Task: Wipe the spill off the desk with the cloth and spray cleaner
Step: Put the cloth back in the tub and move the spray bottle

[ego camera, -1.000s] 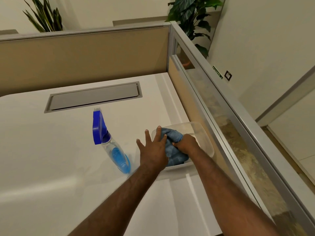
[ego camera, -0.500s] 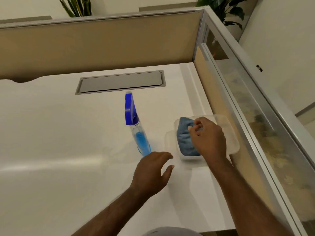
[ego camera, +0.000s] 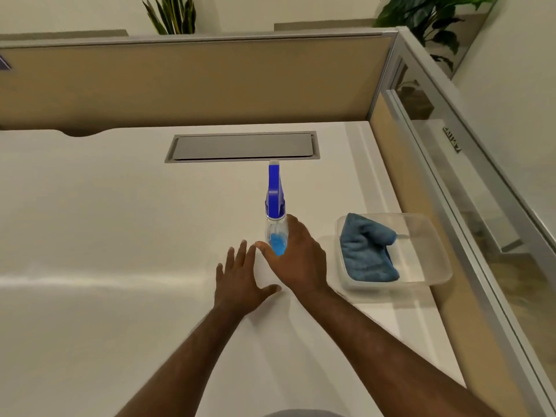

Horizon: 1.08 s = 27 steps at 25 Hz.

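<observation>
Nearest, the left hand [ego camera: 240, 281] lies flat and open on the white desk [ego camera: 105, 236]. Just beyond, the right hand [ego camera: 296, 260] cups the base of the upright spray bottle [ego camera: 275, 215], not fully closed. Right of them, the blue cloth [ego camera: 367, 251] lies in a clear plastic tub [ego camera: 427, 251].

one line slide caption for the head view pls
Right hand reaching around the spray bottle on the white desk, blue cloth in its clear tub.
</observation>
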Tool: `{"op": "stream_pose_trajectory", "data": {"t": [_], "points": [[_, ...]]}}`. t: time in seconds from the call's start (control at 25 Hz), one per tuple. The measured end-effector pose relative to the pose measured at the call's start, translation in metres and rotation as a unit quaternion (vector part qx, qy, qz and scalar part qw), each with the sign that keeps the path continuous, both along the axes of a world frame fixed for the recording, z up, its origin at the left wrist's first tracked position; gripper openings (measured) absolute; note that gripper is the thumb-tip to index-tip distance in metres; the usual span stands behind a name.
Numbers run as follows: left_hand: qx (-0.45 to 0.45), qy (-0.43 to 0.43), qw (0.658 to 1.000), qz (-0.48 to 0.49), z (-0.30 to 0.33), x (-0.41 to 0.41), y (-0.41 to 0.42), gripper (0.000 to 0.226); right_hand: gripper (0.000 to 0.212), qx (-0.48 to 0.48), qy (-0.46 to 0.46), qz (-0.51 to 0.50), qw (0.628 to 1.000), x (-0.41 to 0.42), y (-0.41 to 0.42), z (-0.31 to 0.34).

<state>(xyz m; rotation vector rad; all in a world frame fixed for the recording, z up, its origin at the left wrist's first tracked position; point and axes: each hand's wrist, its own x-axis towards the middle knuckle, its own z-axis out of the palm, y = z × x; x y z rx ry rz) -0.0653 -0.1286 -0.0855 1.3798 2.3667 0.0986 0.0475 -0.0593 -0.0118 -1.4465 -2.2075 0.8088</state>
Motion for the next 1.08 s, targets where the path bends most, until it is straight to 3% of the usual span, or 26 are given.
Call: {"op": "stream_pose_trajectory", "data": {"t": [0.2, 0.4, 0.6, 0.76, 1.08], "points": [[-0.053, -0.018, 0.998, -0.024, -0.006, -0.004, -0.003, 0.115, 0.054, -0.005, 0.014, -0.027, 1.000, 0.004, 0.001, 0.009], [-0.032, -0.029, 0.999, -0.027, -0.012, -0.009, -0.002, 0.113, 0.046, 0.036, 0.087, -0.126, 0.988, 0.050, 0.011, 0.063], [-0.038, -0.025, 0.998, -0.037, -0.010, -0.010, 0.003, 0.112, 0.066, 0.156, 0.129, -0.243, 0.949, 0.125, 0.037, 0.095], [-0.038, -0.021, 0.998, -0.039, -0.014, -0.010, 0.004, 0.112, 0.066, 0.189, 0.085, -0.296, 0.932, 0.166, 0.049, 0.076], [-0.035, -0.023, 0.998, -0.038, -0.015, -0.009, 0.005, 0.112, 0.068, 0.163, 0.045, -0.297, 0.940, 0.195, 0.065, 0.029]]}}
